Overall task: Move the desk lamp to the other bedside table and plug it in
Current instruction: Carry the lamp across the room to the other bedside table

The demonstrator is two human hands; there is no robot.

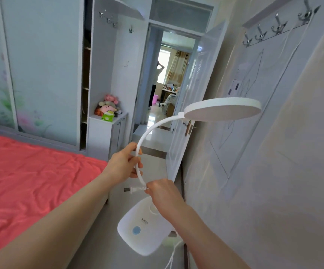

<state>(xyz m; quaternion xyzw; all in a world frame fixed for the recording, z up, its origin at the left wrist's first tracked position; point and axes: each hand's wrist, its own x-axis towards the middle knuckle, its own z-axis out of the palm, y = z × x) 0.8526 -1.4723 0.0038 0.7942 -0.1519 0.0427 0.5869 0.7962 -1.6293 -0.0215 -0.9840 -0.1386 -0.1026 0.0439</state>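
Left hand (125,163): closed around the lower part of the white gooseneck (150,133), fingers wrapped over it, thumb on top.
Right hand (164,193): just below and right of the left hand, pinching the white power plug (133,190) by its rear end; the metal prongs stick out leftward, under the left hand.
Desk lamp (147,228): held in the air by its neck, clear of any surface; no bedside table is in view.
Lamp base (137,235): white, rounded, with a pale blue button (136,230), hanging below the right wrist, partly covered by that forearm.
Lamp head (222,108): flat white disc, up and to the right of both hands, tilted.
Cord (172,255): white, trailing down from the base beside the right forearm to the lower edge of the view.
Bed (31,171): coral-red sheet, left of the left forearm.
Doorway (167,90): beyond the hands, door open, a person standing far inside the next room.
Cabinet (106,133): white, beyond the left hand, with plush toys (107,106) on top.
Wall hooks (277,28): metal, high on the wall to the right of the lamp head.
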